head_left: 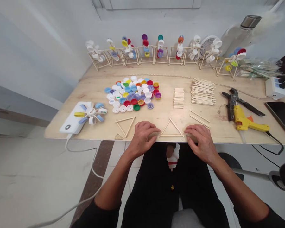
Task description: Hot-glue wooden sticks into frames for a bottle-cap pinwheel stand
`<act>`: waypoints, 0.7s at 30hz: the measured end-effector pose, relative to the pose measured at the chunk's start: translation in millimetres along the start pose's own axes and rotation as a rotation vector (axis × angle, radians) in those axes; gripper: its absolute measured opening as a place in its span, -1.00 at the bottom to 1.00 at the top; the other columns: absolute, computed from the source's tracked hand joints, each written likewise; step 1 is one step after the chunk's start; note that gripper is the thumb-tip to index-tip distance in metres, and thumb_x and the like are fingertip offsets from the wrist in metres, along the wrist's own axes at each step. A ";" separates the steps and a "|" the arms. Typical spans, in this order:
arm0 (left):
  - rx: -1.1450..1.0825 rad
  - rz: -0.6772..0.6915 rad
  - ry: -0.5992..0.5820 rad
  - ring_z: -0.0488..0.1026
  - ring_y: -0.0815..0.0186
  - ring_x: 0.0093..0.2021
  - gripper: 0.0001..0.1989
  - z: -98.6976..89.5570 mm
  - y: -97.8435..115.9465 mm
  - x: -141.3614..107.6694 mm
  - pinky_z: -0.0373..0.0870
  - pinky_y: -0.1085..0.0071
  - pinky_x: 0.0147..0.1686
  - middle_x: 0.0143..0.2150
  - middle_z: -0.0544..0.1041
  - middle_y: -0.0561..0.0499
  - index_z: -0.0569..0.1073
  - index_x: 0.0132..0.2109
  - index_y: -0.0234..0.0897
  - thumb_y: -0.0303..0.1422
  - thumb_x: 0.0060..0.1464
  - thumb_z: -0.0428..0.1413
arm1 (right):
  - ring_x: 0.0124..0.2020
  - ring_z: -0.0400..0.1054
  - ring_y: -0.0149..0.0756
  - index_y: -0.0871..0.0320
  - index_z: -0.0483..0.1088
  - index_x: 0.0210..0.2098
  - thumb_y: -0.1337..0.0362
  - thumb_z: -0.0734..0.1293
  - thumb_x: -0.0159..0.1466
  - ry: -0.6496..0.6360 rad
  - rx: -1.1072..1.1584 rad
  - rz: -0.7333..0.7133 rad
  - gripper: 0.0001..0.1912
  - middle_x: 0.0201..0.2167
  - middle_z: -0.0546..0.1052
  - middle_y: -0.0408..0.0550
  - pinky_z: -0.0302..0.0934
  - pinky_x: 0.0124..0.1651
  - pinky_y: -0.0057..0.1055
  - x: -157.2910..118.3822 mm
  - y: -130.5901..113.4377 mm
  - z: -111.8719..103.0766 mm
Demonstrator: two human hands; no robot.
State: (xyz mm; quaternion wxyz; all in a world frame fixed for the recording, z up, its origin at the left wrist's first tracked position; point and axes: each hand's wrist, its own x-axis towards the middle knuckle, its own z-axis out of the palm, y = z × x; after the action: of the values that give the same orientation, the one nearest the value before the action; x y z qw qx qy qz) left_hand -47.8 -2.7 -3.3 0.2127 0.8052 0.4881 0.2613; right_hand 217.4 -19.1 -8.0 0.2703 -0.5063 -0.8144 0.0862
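A triangle of thin wooden sticks [171, 135] lies flat at the table's front edge, its tip pointing away from me. Beside its left corner is my left hand [143, 135], fingers stretched toward it and thumb apart. At the right corner my right hand [201, 141] mirrors this, fingertips close to the stick end. Whether either hand touches the sticks I cannot tell. Both hands look open with nothing held. A second stick triangle [118, 120] lies to the left of my left hand. Two loose sticks [199, 120] rest beyond my right hand.
Colourful bottle caps [134, 95] are spread mid-left. Short sticks [178, 98] and longer sticks [202, 91] lie in piles. A cap pinwheel [91, 111] rests on a white power bank [70, 122]. Right are cutters [231, 101], a yellow glue gun [245, 122] and phone [282, 115]. Finished pinwheel stands [146, 55] line the back.
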 end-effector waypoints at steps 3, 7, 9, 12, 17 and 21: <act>0.018 0.018 -0.019 0.34 0.21 -0.09 -0.79 1.4 0.4 2.9 0.14 0.15 0.02 -0.20 0.48 -0.01 0.52 -0.22 -0.17 -0.48 0.03 0.05 | -0.07 0.31 -0.14 0.07 0.41 -0.20 0.38 0.24 0.18 -0.004 -0.013 -0.018 -0.78 -0.14 0.49 -0.02 0.13 -0.04 -0.13 1.4 2.3 1.5; 0.031 0.038 -0.039 0.33 0.22 -0.09 -0.81 3.3 -0.7 3.7 0.14 0.16 0.03 -0.18 0.47 0.00 0.52 -0.21 -0.16 -0.46 0.04 0.05 | -0.08 0.31 -0.15 0.06 0.41 -0.20 0.38 0.25 0.18 -0.012 -0.020 -0.026 -0.79 -0.14 0.48 -0.03 0.12 -0.04 -0.13 1.5 3.7 3.0; 0.030 0.041 -0.041 0.33 0.22 -0.08 -0.81 3.8 -1.8 3.0 0.14 0.16 0.03 -0.18 0.47 0.00 0.52 -0.21 -0.15 -0.45 0.05 0.06 | -0.08 0.30 -0.16 0.05 0.40 -0.20 0.39 0.24 0.18 -0.014 -0.015 -0.024 -0.79 -0.14 0.48 -0.04 0.12 -0.04 -0.14 1.6 3.3 3.0; 0.026 0.037 -0.046 0.32 0.21 -0.07 -0.81 3.9 -2.8 2.4 0.13 0.15 0.04 -0.19 0.47 0.00 0.52 -0.21 -0.15 -0.45 0.06 0.06 | -0.08 0.30 -0.16 0.05 0.39 -0.22 0.40 0.24 0.18 -0.012 -0.006 -0.030 -0.80 -0.15 0.48 -0.04 0.11 -0.04 -0.14 1.9 2.0 2.6; 0.006 0.028 -0.057 0.31 0.21 -0.06 -0.81 2.9 -1.8 3.7 0.10 0.14 0.05 -0.18 0.46 -0.01 0.53 -0.21 -0.15 -0.45 0.06 0.07 | -0.09 0.30 -0.17 0.05 0.38 -0.23 0.41 0.24 0.19 -0.017 -0.004 -0.024 -0.81 -0.14 0.48 -0.05 0.10 -0.04 -0.14 2.9 0.3 2.8; -0.007 0.022 -0.056 0.32 0.21 -0.07 -0.83 2.6 -0.9 4.5 0.10 0.13 0.05 -0.19 0.46 -0.01 0.53 -0.23 -0.15 -0.44 0.06 0.07 | -0.10 0.30 -0.17 0.05 0.38 -0.23 0.41 0.25 0.19 -0.017 -0.002 -0.024 -0.82 -0.15 0.49 -0.05 0.10 -0.04 -0.14 3.3 -0.3 3.4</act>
State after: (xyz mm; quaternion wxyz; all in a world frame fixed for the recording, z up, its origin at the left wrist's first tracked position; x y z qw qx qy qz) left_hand -45.1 1.5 -4.9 0.2261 0.8166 0.4724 0.2426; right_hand 214.2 -15.9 -9.5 0.2639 -0.4961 -0.8226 0.0865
